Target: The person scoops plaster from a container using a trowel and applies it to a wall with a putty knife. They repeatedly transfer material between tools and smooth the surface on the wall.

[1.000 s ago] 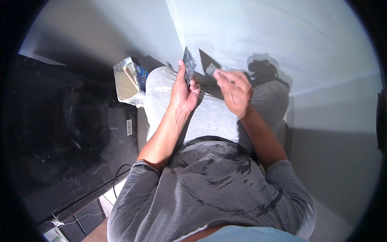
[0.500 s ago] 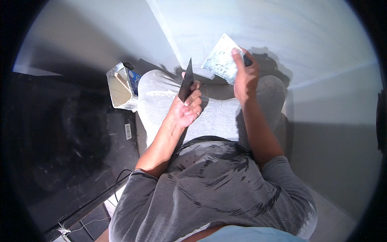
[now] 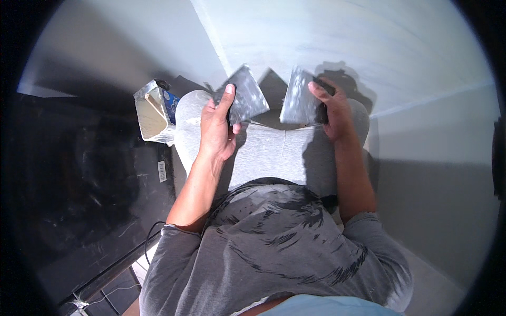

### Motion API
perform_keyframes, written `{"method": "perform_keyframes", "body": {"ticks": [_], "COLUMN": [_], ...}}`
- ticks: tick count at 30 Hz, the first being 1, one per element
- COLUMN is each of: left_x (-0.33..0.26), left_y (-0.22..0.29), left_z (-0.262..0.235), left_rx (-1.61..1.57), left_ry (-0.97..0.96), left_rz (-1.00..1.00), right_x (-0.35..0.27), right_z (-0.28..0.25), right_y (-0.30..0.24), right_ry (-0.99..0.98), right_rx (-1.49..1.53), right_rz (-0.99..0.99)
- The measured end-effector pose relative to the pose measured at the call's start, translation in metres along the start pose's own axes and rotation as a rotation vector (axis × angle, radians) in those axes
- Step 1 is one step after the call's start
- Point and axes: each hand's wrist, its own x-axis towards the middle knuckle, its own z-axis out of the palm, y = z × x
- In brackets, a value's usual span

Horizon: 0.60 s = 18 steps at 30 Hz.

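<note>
My left hand is closed round a putty knife, its wide flat blade angled up and to the right, with pale smears on it. Facing it is a second putty knife, gripped by my right hand, the thumb lying against the blade. A narrow gap separates the two blades, which hang above my knees. Motion blurs both blades a little, and the handles are mostly covered by my fingers.
On the left, by my knee, stands an open carton holding cream-coloured paste and a stick. A black panel with scuffs fills the left side. Pale walls rise ahead and to the right, close to my hands.
The left putty knife has turned from edge-on to showing its flat face, and my left hand moved left. The right one has lowered and tilted more upright, showing less white.
</note>
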Motion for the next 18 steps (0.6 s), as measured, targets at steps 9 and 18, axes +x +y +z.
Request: {"method": "perform_keyframes", "body": {"ticks": [9,18], "left_x": [-0.008,-0.018], "left_y": [-0.023,-0.005], "left_z": [-0.01,-0.02], "left_rx": [0.209,0.128], "left_ry": [-0.186,-0.058], "left_rz": [0.264,0.373], "right_x": [-0.001,-0.01], "right_z": [0.016,0.019], "right_y": [0.023,0.026], "right_ry": [-0.04,0.065], "right_rx": [-0.019,-0.325], "right_rz": [-0.364,-0.423]}}
